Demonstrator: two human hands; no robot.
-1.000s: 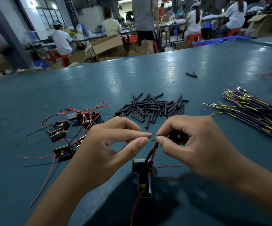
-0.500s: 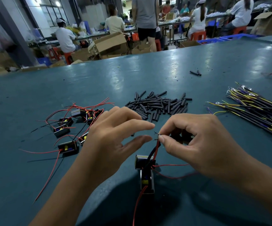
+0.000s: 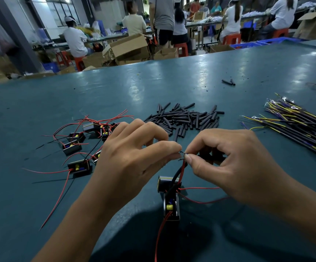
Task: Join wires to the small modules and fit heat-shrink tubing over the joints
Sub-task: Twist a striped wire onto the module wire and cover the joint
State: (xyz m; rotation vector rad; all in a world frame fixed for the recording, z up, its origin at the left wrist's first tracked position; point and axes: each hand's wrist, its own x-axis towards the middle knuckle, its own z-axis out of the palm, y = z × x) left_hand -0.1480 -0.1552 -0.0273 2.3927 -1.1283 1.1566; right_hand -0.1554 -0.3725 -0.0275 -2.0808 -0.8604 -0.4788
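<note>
Left hand (image 3: 134, 157) back on bare wire ends (image 3: 182, 153)

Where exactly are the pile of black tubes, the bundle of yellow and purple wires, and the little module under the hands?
pile of black tubes (image 3: 186, 120): head view, middle of the heap.
bundle of yellow and purple wires (image 3: 301, 127): head view, mid-length of the bundle.
module (image 3: 169, 201): head view, its open top.

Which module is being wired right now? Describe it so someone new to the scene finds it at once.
On the teal table, look at the near edge, directly below the two hands pinching bare wire ends together. The module stands there alone, its red and black leads rising to the fingertips. The other modules lie clustered to the left, untouched.
</note>
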